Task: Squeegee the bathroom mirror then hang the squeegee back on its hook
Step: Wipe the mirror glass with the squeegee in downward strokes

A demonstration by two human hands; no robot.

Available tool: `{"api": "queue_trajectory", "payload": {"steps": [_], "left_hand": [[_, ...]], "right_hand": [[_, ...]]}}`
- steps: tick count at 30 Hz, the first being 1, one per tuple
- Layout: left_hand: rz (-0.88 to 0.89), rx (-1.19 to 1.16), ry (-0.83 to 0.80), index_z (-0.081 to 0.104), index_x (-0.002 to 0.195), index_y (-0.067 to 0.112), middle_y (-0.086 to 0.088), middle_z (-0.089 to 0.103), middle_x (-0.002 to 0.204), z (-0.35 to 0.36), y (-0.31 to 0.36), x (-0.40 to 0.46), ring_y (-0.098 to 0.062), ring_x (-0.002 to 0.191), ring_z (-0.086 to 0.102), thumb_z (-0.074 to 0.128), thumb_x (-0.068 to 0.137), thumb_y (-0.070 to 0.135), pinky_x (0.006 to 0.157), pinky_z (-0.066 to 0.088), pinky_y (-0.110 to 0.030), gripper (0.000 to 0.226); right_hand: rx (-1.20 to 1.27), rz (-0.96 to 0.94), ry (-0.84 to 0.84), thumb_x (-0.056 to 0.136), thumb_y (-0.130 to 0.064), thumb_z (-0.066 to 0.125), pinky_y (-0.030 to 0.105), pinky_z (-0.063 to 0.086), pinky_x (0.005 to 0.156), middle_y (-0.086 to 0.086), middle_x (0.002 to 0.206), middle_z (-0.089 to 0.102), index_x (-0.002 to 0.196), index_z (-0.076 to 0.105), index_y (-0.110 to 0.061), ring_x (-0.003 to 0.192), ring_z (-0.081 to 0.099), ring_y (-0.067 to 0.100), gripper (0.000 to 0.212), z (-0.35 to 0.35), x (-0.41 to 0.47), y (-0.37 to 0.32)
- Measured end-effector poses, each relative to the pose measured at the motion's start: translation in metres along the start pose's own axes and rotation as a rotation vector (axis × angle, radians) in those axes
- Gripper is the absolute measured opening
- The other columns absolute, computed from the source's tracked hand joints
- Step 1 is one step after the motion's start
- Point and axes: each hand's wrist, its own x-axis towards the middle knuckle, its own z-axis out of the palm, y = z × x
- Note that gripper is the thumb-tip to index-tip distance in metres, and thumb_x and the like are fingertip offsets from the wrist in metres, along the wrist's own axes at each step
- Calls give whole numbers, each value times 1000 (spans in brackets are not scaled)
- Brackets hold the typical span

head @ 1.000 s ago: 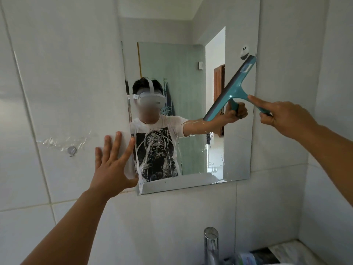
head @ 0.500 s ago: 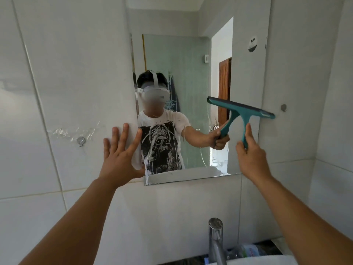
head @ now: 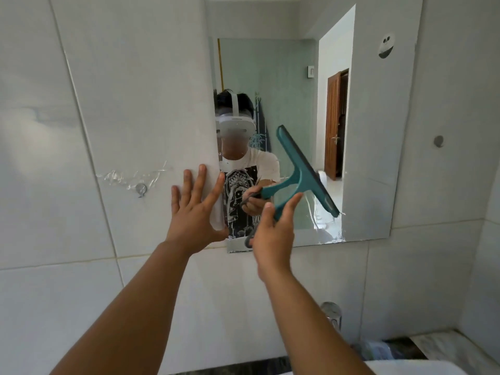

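Note:
A frameless mirror hangs on the white tiled wall. My right hand grips the handle of a teal squeegee, whose blade lies tilted against the lower middle of the glass, running from upper left to lower right. Streaks of water show under the blade near the mirror's bottom edge. My left hand rests flat and spread on the tile at the mirror's left edge. A small metal hook sits on the wall to the left, and another small round hook to the right of the mirror.
A chrome tap rises below the mirror, with a white basin rim at the bottom edge. A crumpled plastic bottle lies on the ledge at lower right. The right wall closes in there. Tape residue marks the tile.
My right hand has carried the squeegee leftward and down across the glass, turning the blade from nearly level to steeply tilted. My left hand has stayed flat on the wall.

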Motion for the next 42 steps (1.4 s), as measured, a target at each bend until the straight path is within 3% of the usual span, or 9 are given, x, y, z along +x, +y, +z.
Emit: {"api": "queue_trajectory", "payload": {"steps": [3,8,14,18,22,28,32,36,42], "left_hand": [[8,13,1,-14,154,41,-2,-27,164,0,-1,0,-29,146,-32,80,64,60,120,-6,-58,132],[8,5,41,-8,156,41,-2,-19,166,0,-1,-1,-30,149,-26,81,63,57,121,-2,-58,129],[30,11,71,-3,156,44,-2,-9,168,-5,-3,-3,-29,151,-19,74,69,66,121,1,-55,119],[25,-34,151,13,155,44,-1,20,165,-23,-4,0,-29,151,9,59,81,60,117,19,-52,89],[9,-165,269,24,155,35,-4,49,143,-47,-9,17,-26,131,39,55,88,46,103,42,-49,74],[57,17,277,15,155,41,-8,43,145,-73,1,58,-32,130,37,48,95,57,100,42,-51,70],[19,115,240,19,154,43,-10,39,141,-70,4,68,-36,126,36,52,91,63,98,42,-52,74],[8,174,244,22,153,41,-11,39,140,-66,3,70,-38,124,38,60,88,59,98,45,-54,77],[-9,161,249,20,154,42,-15,33,147,-60,4,66,-41,133,28,58,91,56,107,36,-59,74]], "right_hand": [[-59,-12,-16,98,-46,37,52,57,80,7,117,68,136,-13,-64,95,68,28,65,17,-11,1],[-150,-29,-34,100,-44,36,48,58,76,13,103,70,146,-9,-51,86,69,26,65,11,-11,7],[-263,-139,-74,101,-36,39,24,51,59,-7,64,53,147,-9,-43,58,55,7,66,-7,-14,18],[-313,-186,-130,100,-37,40,27,48,58,-5,62,50,142,-10,-49,56,50,7,66,-11,-27,29],[-393,-212,-160,99,-39,40,28,51,60,-2,68,55,144,-9,-46,58,51,7,67,-17,-33,39],[-498,-194,-175,98,-44,34,41,57,76,1,77,55,148,-8,-44,76,64,20,66,-22,-33,38],[-562,-248,-248,99,-40,37,34,52,66,-8,67,46,145,-11,-49,62,51,7,66,-31,-41,51],[-624,-281,-304,100,-38,39,26,56,70,-14,65,39,140,-17,-51,58,48,4,70,-41,-42,64],[-814,-423,-341,100,-40,36,23,52,55,-3,74,52,137,-27,-57,59,53,8,75,-78,-20,74]]}}
